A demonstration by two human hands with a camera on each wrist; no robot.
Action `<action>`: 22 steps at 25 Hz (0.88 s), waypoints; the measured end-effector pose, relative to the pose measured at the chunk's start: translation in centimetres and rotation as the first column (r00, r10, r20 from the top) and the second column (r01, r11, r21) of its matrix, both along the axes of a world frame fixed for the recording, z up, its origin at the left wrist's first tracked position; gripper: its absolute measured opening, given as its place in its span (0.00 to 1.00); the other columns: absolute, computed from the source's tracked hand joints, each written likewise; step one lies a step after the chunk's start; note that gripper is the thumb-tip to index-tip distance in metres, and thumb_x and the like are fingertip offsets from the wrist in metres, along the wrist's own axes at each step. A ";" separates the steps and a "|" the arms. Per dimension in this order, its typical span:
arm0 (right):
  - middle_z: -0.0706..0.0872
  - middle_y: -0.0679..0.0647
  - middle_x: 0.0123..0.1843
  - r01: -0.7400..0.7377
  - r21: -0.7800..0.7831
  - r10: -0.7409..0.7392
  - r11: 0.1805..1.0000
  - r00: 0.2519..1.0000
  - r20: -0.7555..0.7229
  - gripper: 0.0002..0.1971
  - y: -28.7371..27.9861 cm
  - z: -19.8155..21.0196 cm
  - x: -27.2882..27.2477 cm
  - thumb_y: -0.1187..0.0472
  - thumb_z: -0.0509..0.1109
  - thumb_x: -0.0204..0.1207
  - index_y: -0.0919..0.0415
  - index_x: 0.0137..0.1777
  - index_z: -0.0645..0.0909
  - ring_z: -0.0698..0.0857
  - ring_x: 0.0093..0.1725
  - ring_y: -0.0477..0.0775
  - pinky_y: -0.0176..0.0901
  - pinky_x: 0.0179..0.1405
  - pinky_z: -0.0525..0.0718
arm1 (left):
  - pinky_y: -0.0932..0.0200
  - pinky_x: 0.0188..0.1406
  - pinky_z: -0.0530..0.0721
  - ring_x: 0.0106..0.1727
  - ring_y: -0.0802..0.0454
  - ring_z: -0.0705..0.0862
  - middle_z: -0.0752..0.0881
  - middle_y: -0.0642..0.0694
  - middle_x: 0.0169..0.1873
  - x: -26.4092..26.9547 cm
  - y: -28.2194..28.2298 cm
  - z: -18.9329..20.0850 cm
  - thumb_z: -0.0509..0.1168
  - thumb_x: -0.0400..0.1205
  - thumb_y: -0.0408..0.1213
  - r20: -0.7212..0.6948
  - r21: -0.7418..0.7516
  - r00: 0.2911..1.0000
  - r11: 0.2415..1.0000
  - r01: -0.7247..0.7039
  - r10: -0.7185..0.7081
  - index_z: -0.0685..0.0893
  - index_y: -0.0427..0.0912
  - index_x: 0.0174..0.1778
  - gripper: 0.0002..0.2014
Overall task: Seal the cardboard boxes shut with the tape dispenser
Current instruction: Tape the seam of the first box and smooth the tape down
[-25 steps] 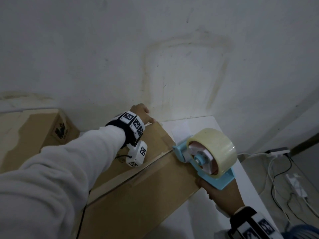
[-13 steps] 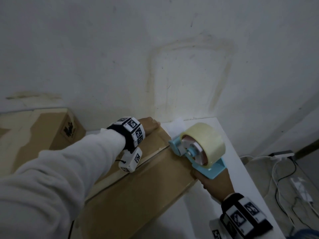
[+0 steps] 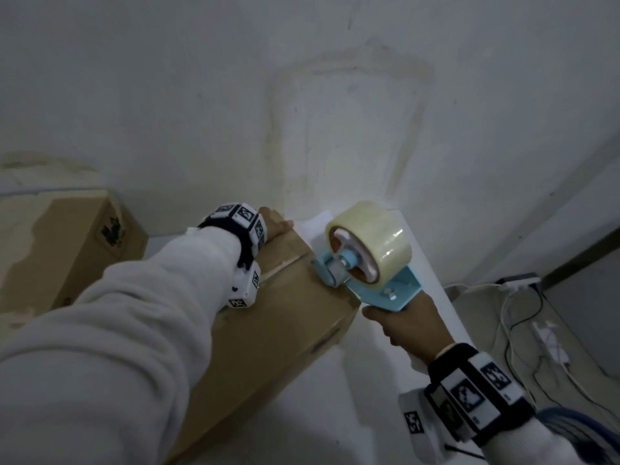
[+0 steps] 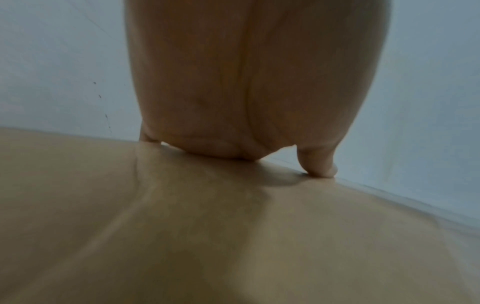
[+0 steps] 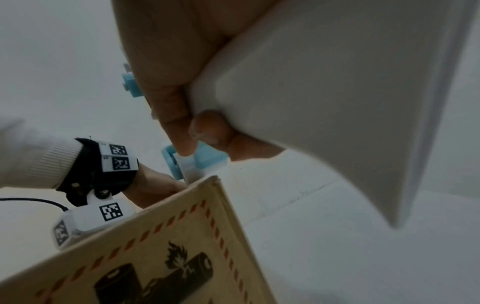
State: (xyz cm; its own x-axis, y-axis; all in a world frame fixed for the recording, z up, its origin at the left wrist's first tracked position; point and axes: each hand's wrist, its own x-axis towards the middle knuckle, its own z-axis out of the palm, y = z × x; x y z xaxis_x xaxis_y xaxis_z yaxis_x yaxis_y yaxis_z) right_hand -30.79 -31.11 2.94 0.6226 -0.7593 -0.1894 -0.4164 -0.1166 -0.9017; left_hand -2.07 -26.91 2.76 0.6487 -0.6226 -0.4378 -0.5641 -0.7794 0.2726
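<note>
A brown cardboard box (image 3: 278,333) lies on the white table (image 3: 335,414), flaps down, with a seam along its top. My left hand (image 3: 273,224) rests on the box's far end, palm pressed on the cardboard (image 4: 233,226) and fingers over the far edge. My right hand (image 3: 407,325) grips the white handle of the light blue tape dispenser (image 3: 369,263), which carries a large roll of clear tape. The dispenser's front end touches the box's top right edge near the seam. In the right wrist view the dispenser's blue tip (image 5: 182,164) meets the box corner (image 5: 215,181).
A second cardboard box (image 3: 67,250) stands at the back left against the stained white wall. Right of the table, cables and a power strip (image 3: 550,333) lie on the floor. The table's right edge runs close to my right hand.
The dispenser has slid along the box top toward the far end, then sits tilted at the right edge. My left hand stays pressed on the far end.
</note>
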 end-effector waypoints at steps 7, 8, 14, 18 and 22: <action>0.81 0.50 0.22 0.042 -0.008 -0.043 0.999 0.992 -0.116 0.08 1.2 -0.7 -3.7 0.68 0.77 0.63 0.62 0.31 0.79 0.78 0.19 0.45 0.40 0.21 0.76 | 0.49 0.74 0.64 0.77 0.37 0.65 0.65 0.35 0.77 -1.2 0.7 0.9 0.53 0.85 0.54 0.064 -0.011 0.997 0.999 -0.033 0.034 0.63 0.36 0.79 0.32; 0.80 0.50 0.21 0.052 0.000 -0.052 0.999 0.992 -0.115 0.08 1.3 -0.8 -3.6 0.68 0.76 0.64 0.62 0.31 0.79 0.77 0.17 0.44 0.39 0.20 0.76 | 0.47 0.76 0.62 0.78 0.36 0.64 0.64 0.35 0.78 -2.0 0.8 1.4 0.53 0.84 0.55 0.130 0.028 0.990 0.998 -0.052 0.048 0.61 0.38 0.80 0.32; 0.80 0.54 0.23 0.049 0.022 -0.046 0.999 0.992 -0.115 0.09 1.6 -1.4 -3.6 0.68 0.75 0.64 0.63 0.30 0.77 0.79 0.23 0.54 0.48 0.29 0.79 | 0.37 0.79 0.56 0.82 0.38 0.54 0.55 0.39 0.81 -11.2 4.4 4.8 0.61 0.79 0.53 0.157 0.071 0.951 0.963 0.259 -0.267 0.54 0.40 0.81 0.39; 0.81 0.57 0.26 0.069 0.099 -0.061 0.993 0.995 -0.081 0.06 1.5 -0.4 -3.6 0.69 0.74 0.63 0.62 0.32 0.79 0.77 0.24 0.54 0.43 0.25 0.77 | 0.36 0.80 0.47 0.83 0.40 0.37 0.38 0.42 0.83 -16.6 6.4 2.6 0.73 0.68 0.59 0.140 0.106 0.963 0.970 0.218 -0.231 0.36 0.41 0.82 0.61; 0.78 0.58 0.25 0.033 0.120 -0.021 0.992 0.995 -0.094 0.04 1.3 1.0 -3.3 0.69 0.73 0.64 0.65 0.37 0.81 0.74 0.23 0.53 0.38 0.18 0.73 | 0.29 0.78 0.47 0.84 0.40 0.39 0.41 0.44 0.83 -16.0 5.2 0.0 0.67 0.69 0.65 0.330 0.099 0.912 0.970 0.223 -0.244 0.41 0.46 0.83 0.56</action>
State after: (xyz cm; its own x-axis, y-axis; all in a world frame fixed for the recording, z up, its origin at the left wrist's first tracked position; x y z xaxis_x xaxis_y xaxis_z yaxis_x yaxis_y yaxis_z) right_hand -34.09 -29.76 3.94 0.5776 -0.7437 -0.3367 -0.5003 0.0034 -0.8658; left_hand -18.06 -21.71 2.80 0.6033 -0.7544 -0.2588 -0.7822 -0.6230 -0.0076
